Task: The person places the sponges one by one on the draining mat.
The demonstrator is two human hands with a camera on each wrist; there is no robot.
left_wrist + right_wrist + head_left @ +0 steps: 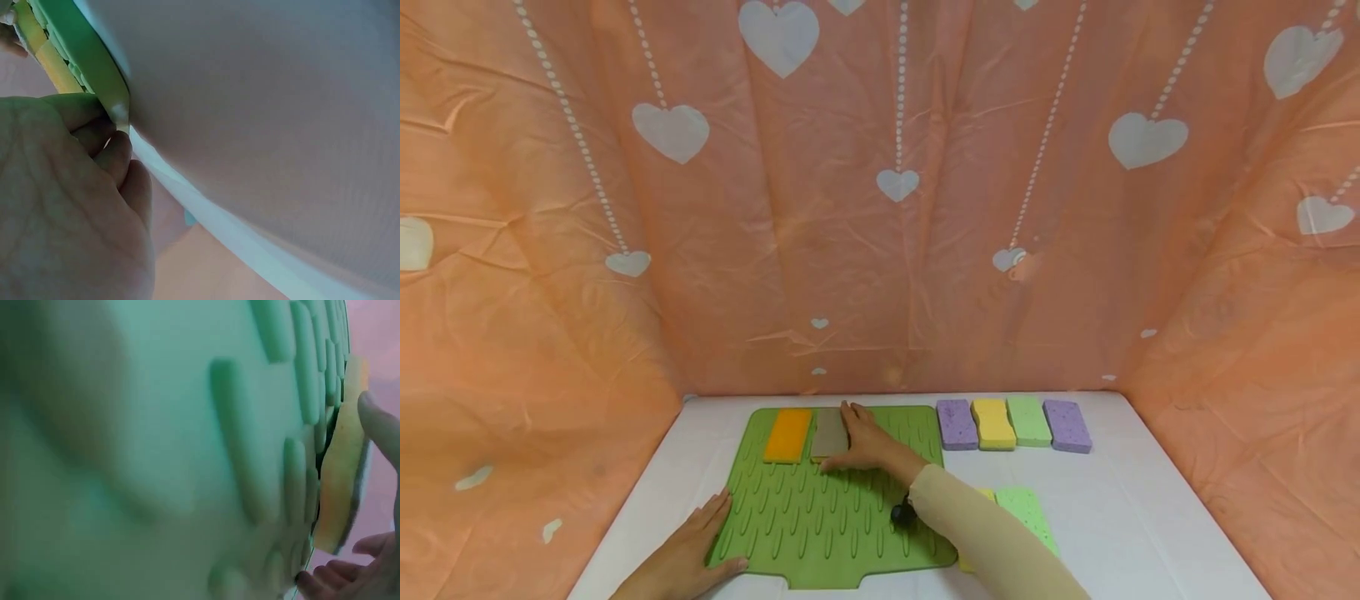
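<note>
A green ridged mat (820, 533) lies on the white table (1150, 517). An orange sponge (787, 435) and a grey-tan sponge (827, 431) lie side by side at its far edge. My right hand (863, 442) grips the grey-tan sponge from its right side, thumb at the near end. In the right wrist view that sponge (340, 487) sits against the mat (156, 456), with fingers (340, 578) at its ends. My left hand (696, 546) rests at the mat's front left corner, fingers along the edge and thumb on the mat. The left wrist view shows its fingers (115, 156) touching the mat's rim (94, 69).
To the right of the mat stands a row of sponges: purple (957, 423), yellow (993, 423), green (1028, 420), purple (1067, 426). A light green sponge (1028, 510) lies nearer, partly under my right sleeve (992, 542). Orange heart-print sheeting (895, 250) walls the table on three sides.
</note>
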